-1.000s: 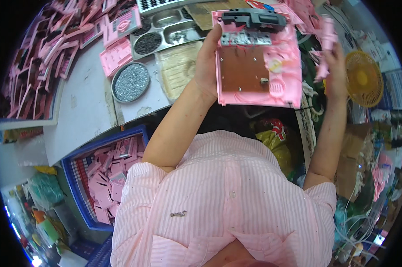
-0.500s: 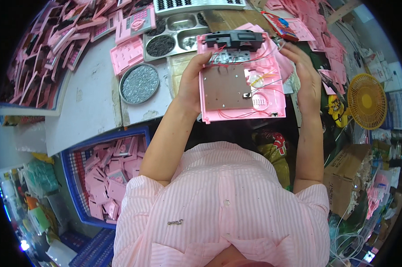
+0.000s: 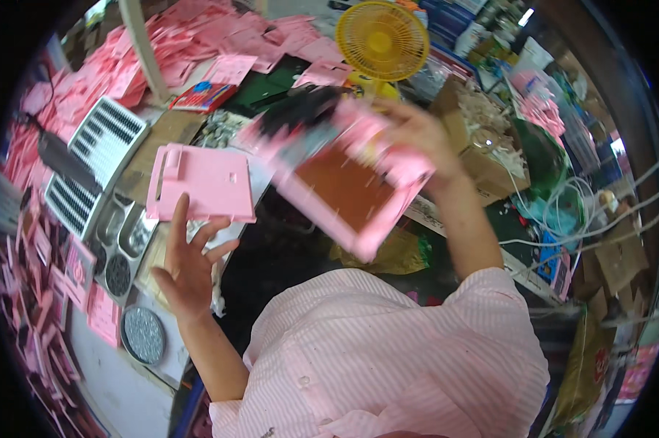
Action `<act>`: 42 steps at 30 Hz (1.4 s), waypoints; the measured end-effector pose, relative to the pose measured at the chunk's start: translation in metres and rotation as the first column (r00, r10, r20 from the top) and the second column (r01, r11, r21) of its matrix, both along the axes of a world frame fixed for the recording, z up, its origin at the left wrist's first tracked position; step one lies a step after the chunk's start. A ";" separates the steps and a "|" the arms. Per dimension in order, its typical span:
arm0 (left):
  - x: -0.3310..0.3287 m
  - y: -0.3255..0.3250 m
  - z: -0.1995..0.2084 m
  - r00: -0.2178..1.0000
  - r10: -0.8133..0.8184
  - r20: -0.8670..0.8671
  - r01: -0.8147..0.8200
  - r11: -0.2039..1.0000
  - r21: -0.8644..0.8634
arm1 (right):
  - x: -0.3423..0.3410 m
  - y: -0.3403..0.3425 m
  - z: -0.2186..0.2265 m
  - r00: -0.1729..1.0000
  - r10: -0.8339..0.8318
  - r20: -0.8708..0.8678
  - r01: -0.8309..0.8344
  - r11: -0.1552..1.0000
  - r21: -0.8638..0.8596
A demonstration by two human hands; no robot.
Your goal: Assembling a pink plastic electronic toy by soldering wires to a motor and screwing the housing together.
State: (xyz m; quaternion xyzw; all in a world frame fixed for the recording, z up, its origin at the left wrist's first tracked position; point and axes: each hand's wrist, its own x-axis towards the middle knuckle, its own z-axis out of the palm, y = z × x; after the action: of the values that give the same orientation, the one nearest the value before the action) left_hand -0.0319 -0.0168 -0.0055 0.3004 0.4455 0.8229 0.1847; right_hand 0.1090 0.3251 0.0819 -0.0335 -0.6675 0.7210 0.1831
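Note:
My right hand (image 3: 420, 139) grips a pink plastic casing (image 3: 311, 208) by its right side, held tilted in the air and smeared by motion. A brown board (image 3: 344, 190) is fixed inside the casing, with a black part (image 3: 300, 113) at its far end. Below and left of it, my left hand (image 3: 189, 274) is open, fingers spread, holding nothing. Just beyond its fingertips lies a flat pink panel (image 3: 216, 179) with a slot and a raised block; whether the index finger touches its near edge, I cannot tell.
A steel compartment tray (image 3: 136, 230), a round dish of small metal pieces (image 3: 144, 334) and a white rack with black parts (image 3: 106, 139) stand on the left. Pink parts (image 3: 220, 33) are heaped at the back. A yellow fan (image 3: 382, 40) and a cardboard box (image 3: 483, 139) stand beyond my right hand.
My view has turned to the right. The left hand has let go of the casing and opened; the right hand has carried it off to the right, tilting it. The flat pink panel now shows.

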 end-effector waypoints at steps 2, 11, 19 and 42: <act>0.004 -0.006 0.004 0.999 -0.029 -0.032 0.030 0.999 0.013 | 0.030 0.056 0.020 0.943 -0.281 -0.178 0.283 0.959 -0.011; -0.001 -0.024 0.015 0.990 -0.139 -0.026 0.142 0.972 0.186 | 0.160 0.421 -0.036 0.646 -0.758 0.091 0.701 0.636 0.321; 0.018 -0.073 0.019 0.994 -0.061 -0.094 0.070 0.993 0.092 | 0.087 0.341 0.050 0.425 -0.898 -0.115 0.071 -0.094 0.993; 0.044 -0.325 -0.027 0.501 0.861 -0.086 -0.687 0.335 -0.644 | -0.252 -0.183 -0.042 0.552 0.664 0.505 -0.783 0.621 0.039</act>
State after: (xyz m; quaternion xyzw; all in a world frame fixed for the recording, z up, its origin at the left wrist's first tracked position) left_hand 0.0118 -0.3417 -0.0322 -0.1431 0.7401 0.6508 -0.0902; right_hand -0.1428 0.1421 0.0399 0.1079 -0.7312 0.6092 -0.2873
